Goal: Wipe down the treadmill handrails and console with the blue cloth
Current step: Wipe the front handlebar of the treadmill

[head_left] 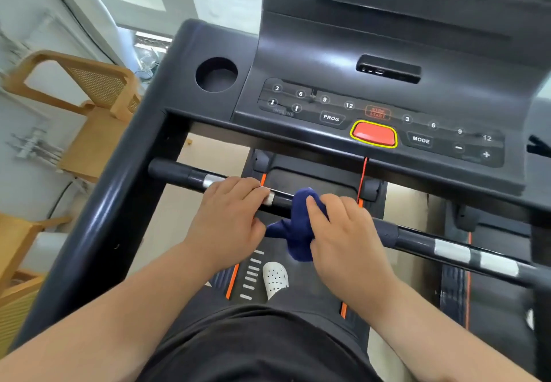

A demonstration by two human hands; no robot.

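Head view: blue cloth [298, 226] wrapped on the front handrail [423, 243]

The blue cloth sat bunched round the front handrail near its middle, a tail hanging below. My right hand [348, 238] gripped it, curled over cloth and handrail together. My left hand [229, 217] clasped the bare handrail just beside it. To wipe well, I judged I should keep the wrap snug and slide it along the whole handrail, steadying with the left. The console [387, 98] above would want a lighter touch around its red button [374, 135].

Glossy black handrail [417, 240], soft blue cloth [298, 226], matt plastic console [357, 83].
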